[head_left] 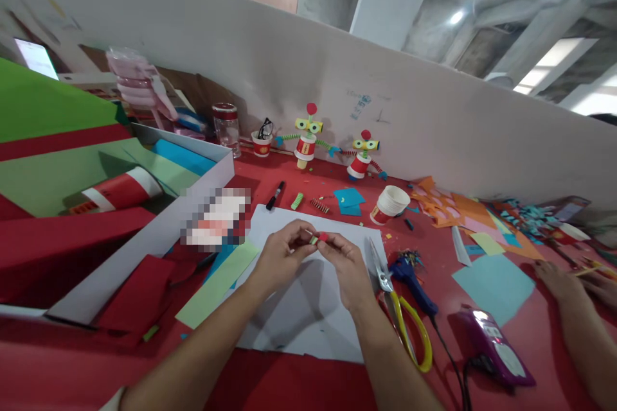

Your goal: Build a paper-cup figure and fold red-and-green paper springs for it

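Note:
Above a white sheet [308, 308], both hands are close together at the middle. My left hand [282, 249] pinches a small green folded paper strip [313, 241] between thumb and fingers. A small red paper disc [322, 237] is in the fingertips of my right hand [346, 260], against the strip's end; whether the two are joined I cannot tell. Just beyond the sheet lie a green pleated paper spring [297, 201], a red pleated paper spring [319, 205] and a black marker [275, 196]. Yellow-handled scissors [405, 321] lie right of my right hand.
Two paper-cup robots [305, 147] [359, 166] stand by the wall. A blue glue gun [415, 282] with its cord, stacked paper cups [389, 203] and a purple device [499, 347] are on the right. A co-worker's hand [554, 279] rests there. The white box [193, 192] holds coloured paper.

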{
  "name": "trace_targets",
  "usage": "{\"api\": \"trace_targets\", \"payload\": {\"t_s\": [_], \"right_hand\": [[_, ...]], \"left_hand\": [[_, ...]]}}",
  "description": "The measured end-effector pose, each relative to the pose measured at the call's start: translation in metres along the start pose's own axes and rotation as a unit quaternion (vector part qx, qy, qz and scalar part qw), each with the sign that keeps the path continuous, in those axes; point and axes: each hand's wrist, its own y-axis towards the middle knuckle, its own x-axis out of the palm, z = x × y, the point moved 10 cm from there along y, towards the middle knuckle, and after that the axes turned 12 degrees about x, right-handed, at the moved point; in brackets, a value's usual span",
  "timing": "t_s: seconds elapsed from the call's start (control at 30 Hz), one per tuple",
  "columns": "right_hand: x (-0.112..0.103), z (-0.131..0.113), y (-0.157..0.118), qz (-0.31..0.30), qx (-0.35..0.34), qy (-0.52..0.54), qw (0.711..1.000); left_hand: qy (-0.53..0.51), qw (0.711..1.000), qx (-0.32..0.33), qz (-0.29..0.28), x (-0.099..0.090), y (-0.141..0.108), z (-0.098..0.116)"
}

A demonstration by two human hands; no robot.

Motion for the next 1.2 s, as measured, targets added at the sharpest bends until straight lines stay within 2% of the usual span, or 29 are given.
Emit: {"api": "trace_targets", "payload": {"t_s": [0.1, 0.3, 0.4, 0.53, 0.77, 1.03, 1.2], "right_hand": [[-0.001, 0.000, -0.001, 0.008, -0.002, 0.001, 1.000], [0.004, -0.001, -0.006, 0.027, -0.061, 0.047, 0.997], [0.003, 0.002, -0.010, 0.055, -0.078, 0.070, 0.993], [0.007, 0.003, -0.015, 0.055, -0.095, 0.080, 0.991], [0.008, 0.002, -0.018, 0.058, -0.106, 0.051, 0.991], [0.006, -0.005, -0.025, 0.104, -0.137, -0.057, 0.983], [0.012, -0.016, -0.028, 0.077, -0.171, -0.115, 0.975]], "left_hand": [[-0.014, 1.000, -0.009, 0.004, -0.003, 0.001, 0.002], [-0.186, 0.976, -0.096, 0.067, -0.001, -0.006, -0.016], [-0.221, 0.967, -0.097, 0.085, 0.005, -0.010, -0.022], [-0.243, 0.959, -0.097, 0.112, 0.005, -0.011, -0.027], [-0.243, 0.957, -0.131, 0.087, 0.001, -0.010, -0.028], [-0.212, 0.971, -0.097, 0.053, 0.004, -0.007, -0.022], [-0.205, 0.973, -0.090, 0.056, -0.003, -0.002, -0.021]]}}
